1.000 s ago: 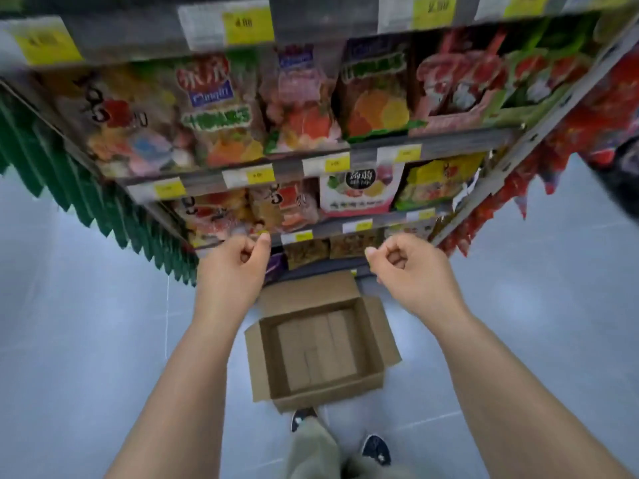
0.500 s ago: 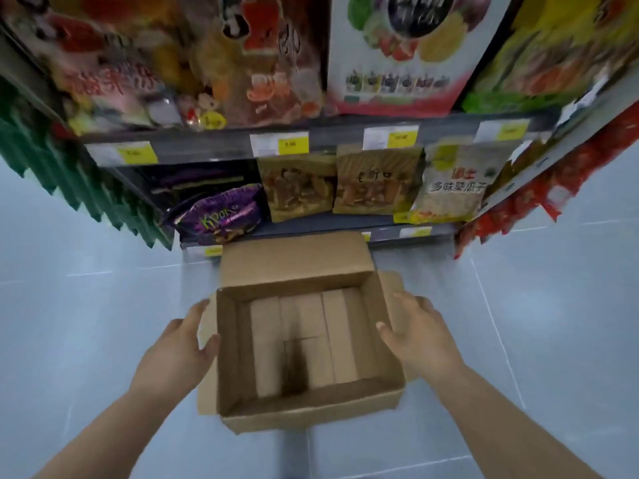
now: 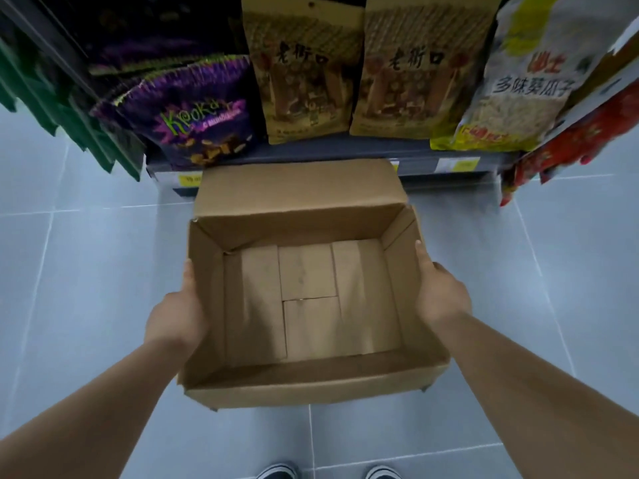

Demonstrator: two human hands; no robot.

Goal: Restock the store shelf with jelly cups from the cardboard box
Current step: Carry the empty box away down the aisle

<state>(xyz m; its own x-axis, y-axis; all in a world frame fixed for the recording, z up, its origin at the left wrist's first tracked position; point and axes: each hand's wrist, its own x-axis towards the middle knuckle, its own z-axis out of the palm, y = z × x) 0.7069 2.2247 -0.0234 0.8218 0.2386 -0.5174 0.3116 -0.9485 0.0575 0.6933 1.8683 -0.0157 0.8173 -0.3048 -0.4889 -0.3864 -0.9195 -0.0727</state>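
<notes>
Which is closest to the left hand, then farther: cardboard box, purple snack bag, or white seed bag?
1. Brown cardboard box: left hand holds its left wall.
2. Shiny purple snack bag: bottom shelf, left end.
3. White and yellow seed bag: same shelf, right end.

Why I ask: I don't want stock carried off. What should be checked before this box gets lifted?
1. The box is emptied of jelly cups: ok, only bare bottom flaps show.
2. The left hand holds the left wall, thumb at the rim: ok.
3. The right hand holds the right wall likewise: ok.
4. Fingers under the base: cannot tell, hidden.
5. The raised far flap is free of the shelf: cannot tell.
6. The shoes are apart from the box: ok.
</notes>
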